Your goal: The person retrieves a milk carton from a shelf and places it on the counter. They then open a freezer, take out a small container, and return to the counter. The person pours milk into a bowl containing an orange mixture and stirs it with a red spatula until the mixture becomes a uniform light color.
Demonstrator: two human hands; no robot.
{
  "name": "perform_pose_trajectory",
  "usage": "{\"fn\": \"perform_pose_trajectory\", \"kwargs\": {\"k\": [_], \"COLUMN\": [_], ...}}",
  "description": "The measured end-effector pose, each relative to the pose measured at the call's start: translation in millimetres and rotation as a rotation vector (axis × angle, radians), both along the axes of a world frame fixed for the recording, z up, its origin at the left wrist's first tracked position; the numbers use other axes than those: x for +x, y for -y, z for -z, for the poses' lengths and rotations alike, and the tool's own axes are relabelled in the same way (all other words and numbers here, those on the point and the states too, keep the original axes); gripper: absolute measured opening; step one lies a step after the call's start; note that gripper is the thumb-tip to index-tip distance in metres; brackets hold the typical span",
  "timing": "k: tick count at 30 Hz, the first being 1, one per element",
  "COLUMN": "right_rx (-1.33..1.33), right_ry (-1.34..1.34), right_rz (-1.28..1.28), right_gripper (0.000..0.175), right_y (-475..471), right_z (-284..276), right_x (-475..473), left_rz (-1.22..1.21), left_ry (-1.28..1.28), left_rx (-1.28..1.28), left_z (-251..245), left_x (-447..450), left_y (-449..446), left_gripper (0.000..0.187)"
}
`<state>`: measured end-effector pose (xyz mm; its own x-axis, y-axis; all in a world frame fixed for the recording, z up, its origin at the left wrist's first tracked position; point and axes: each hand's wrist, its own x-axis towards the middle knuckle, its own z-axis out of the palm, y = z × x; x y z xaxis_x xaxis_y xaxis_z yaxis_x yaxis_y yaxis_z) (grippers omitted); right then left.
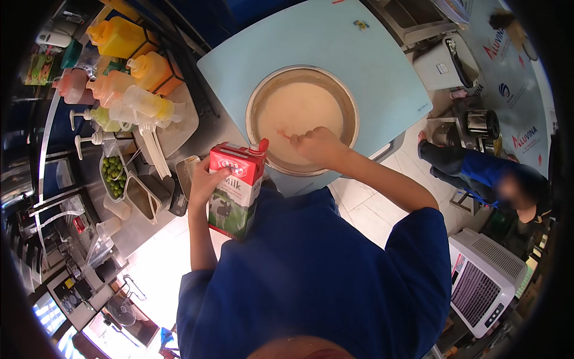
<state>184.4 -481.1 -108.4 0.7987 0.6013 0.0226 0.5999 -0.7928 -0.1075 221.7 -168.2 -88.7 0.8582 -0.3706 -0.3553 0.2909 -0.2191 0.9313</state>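
Observation:
My left hand [202, 181] is wrapped around the side of a red, white and green milk carton [233, 190], held upright close to my body. Its red cap [263, 145] sticks up by the spout at the top corner. A wide metal bowl [353, 121] stands on a pale blue tabletop [390, 76], filled partway with a creamy, pale liquid [300, 107]. Over the bowl's near side, my right hand [319, 146] is closed around a thin reddish utensil [283, 133]. The utensil's lower part is hidden in the liquid, so its kind is unclear.
Left, a steel counter carries squeeze bottles [130, 40], pump bottles [96, 116], small green citrus fruits [114, 175] in a container, a metal pan [142, 197] and a digital scale [178, 202]. At right are a white bin [441, 65], a person [484, 172] and an air cooler [484, 282].

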Motion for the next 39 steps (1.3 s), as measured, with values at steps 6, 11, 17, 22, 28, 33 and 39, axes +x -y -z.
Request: {"fn": "perform_pose_trajectory", "kwargs": {"k": [6,11,17,22,28,33,39], "right_rx": [0.025,0.008,-0.154,-0.26,-0.235,0.048,0.29], "right_ry": [-0.175,-0.265,-0.205,-0.101,-0.107,-0.1,-0.44], "right_rz": [-0.028,-0.019,0.121,0.262,0.481,0.671,0.641], "right_gripper": [0.018,0.009,0.004,0.004,0.013,0.019,0.022], "right_y": [5.7,31.1,71.2,87.2,76.6,62.0,38.7], "right_z": [-31.7,-48.0,-57.2,-53.7,-28.6,-7.4,0.8], "right_x": [-16.1,-25.8,-28.2,-9.8,19.9,46.5,52.3], "left_rz": [-0.001,0.001,0.002,0.018,0.022,0.032,0.033], "left_ry": [-0.021,-0.02,-0.026,-0.035,-0.036,-0.052,-0.054], "left_rx": [0.014,-0.024,-0.004,-0.002,-0.027,-0.01,0.002], "left_z": [9.5,12.1,9.0,8.0,6.5,6.3,7.3], "left_x": [-3.7,-4.3,-7.9,-8.2,-10.7,-10.6,-10.6], "left_y": [-4.7,-8.0,-6.5,-4.1,-1.7,-2.4,1.1], "left_gripper": [0.061,0.048,0.046,0.047,0.048,0.049,0.048]}}
